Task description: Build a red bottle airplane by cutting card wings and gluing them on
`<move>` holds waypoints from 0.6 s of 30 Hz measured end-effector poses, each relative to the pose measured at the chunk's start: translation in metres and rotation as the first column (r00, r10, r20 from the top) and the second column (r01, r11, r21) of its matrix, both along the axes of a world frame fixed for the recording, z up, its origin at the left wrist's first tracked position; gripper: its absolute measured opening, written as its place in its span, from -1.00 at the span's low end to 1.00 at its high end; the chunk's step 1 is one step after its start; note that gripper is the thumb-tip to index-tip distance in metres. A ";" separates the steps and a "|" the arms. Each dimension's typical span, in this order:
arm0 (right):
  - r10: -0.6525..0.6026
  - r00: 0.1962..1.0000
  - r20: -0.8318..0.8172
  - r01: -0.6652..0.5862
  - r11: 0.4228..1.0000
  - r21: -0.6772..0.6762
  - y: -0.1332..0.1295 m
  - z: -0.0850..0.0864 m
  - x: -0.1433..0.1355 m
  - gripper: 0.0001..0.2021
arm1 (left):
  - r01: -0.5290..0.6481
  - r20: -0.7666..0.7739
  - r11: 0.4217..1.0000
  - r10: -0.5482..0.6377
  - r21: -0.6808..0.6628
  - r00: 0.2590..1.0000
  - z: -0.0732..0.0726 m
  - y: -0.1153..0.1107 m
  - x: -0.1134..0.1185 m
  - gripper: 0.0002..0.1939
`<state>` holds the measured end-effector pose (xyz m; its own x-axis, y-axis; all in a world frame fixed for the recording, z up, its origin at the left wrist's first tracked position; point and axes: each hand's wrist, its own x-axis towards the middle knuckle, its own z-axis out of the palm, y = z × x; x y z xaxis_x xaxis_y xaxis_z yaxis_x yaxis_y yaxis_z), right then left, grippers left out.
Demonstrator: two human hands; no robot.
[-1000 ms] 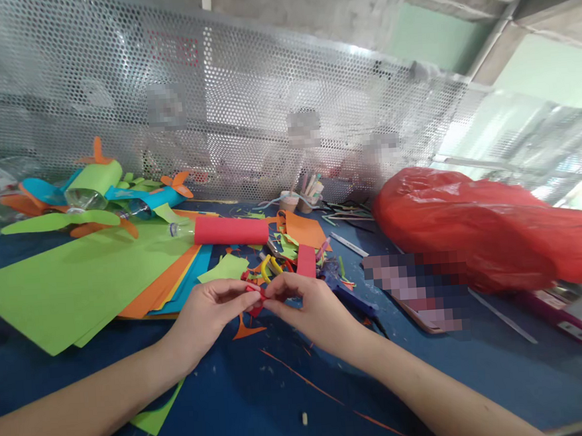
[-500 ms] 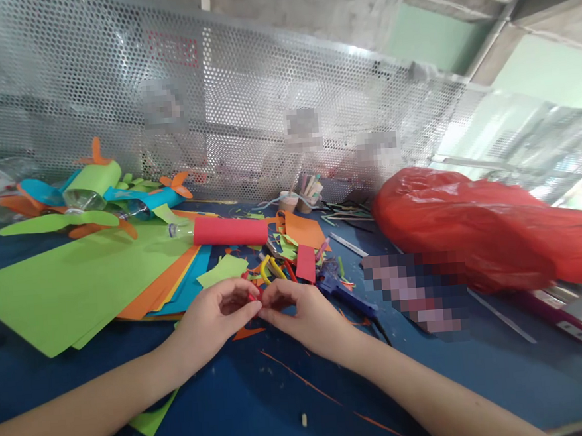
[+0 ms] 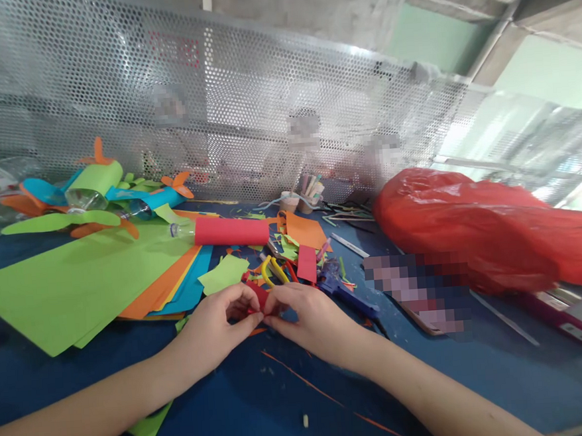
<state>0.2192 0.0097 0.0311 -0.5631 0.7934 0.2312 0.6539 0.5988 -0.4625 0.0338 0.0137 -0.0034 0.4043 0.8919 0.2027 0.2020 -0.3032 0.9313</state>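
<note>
pinching a small red paper piece (image 3: 259,296) between the thumbs and fingers of the left hand (image 3: 218,323) and the right hand (image 3: 307,313), above the near part of the blue bench (image 3: 224,408). curling both sets of fingers almost closed, with tips meeting around the piece and partly hiding it. has yellow-handled scissors (image 3: 273,271) just beyond the fingertips, beside a red paper rectangle (image 3: 307,265) and a light green scrap (image 3: 225,274). has a blue glue gun (image 3: 349,298) near the right hand, and farther right a blurred-out flat object (image 3: 413,296) before a big red plastic bag (image 3: 481,231). shows, past the scissors, a bottle wrapped in red paper (image 3: 232,231) lying on its side, cap end left. shows to the left large green sheets (image 3: 76,279) over orange, yellow and blue ones, with paper propellers (image 3: 62,221) behind. leaves a small white bit (image 3: 306,421) lying near the front.
</note>
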 end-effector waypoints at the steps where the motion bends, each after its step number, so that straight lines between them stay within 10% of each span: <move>1: -0.020 1.000 -0.021 0.020 1.000 -0.002 0.002 0.002 0.002 -0.96 | -0.006 -0.022 1.000 0.006 0.003 1.000 0.000 0.000 -0.001 -0.99; 8: -0.362 0.784 -0.504 0.475 0.873 0.112 0.034 0.020 0.037 -0.83 | -0.164 0.076 0.986 0.166 -0.034 0.983 0.001 0.007 -0.006 -0.91; 18: -0.500 0.857 0.129 0.477 0.862 0.170 0.033 0.028 0.044 -0.80 | -0.320 0.233 0.919 0.371 -0.230 0.899 0.007 0.014 -0.010 -0.75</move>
<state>0.2637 0.0429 0.0587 -0.1490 0.9460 0.2881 0.9365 0.2285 -0.2660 0.0238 0.0275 0.0039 0.0175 0.9966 0.0806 -0.0004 -0.0806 0.9967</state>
